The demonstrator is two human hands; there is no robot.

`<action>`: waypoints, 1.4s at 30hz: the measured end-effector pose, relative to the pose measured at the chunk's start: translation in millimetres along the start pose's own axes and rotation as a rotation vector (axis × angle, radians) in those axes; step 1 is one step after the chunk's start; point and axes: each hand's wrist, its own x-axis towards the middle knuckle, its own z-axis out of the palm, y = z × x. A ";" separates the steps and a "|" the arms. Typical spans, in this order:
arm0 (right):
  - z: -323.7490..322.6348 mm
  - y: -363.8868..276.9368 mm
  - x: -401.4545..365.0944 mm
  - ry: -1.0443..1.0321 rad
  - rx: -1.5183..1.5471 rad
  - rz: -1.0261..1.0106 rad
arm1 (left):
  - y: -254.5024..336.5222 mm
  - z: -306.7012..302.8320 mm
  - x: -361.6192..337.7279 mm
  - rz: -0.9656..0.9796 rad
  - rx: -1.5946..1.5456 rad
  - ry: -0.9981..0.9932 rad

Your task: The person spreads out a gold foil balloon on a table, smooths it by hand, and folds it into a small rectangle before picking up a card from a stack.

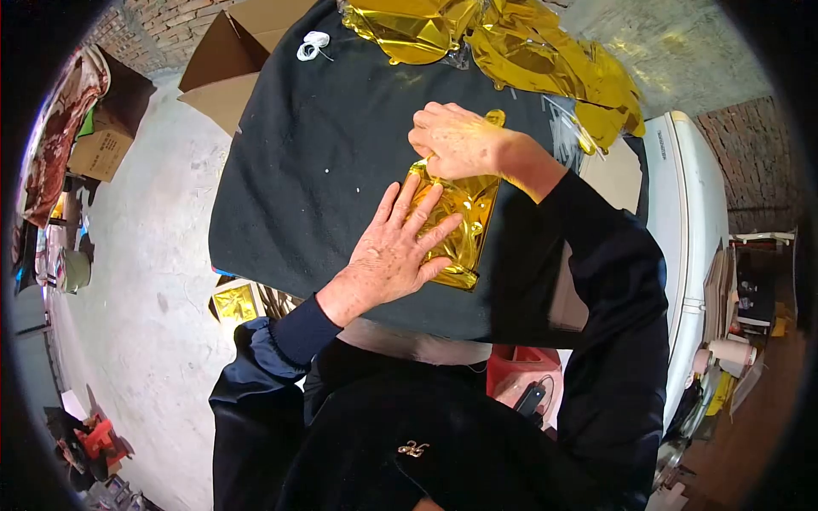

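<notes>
A folded gold foil piece (467, 230) lies on the black cloth of the table (290, 179). My left hand (394, 243) rests flat across its left part, fingers spread and pointing up and to the right. At the foil's upper end is my right hand (460, 143), its fingers curled in a pinch on the foil's top edge. A small rounded gold tab (495, 117) shows just above my right wrist. The right fingertips are partly hidden behind the hand.
More gold foil (545, 55) is heaped at the table's far edge, with thin white strips (564, 132) beside it. A coil of white string (313, 45) lies at the far left. Cardboard boxes (223, 60) stand beyond, and a white appliance (682, 213) is on the right.
</notes>
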 end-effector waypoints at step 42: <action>87.7 -98.7 -135.8 0.400 1.933 0.875 | -35.6 -16.3 17.2 0.054 -0.047 0.042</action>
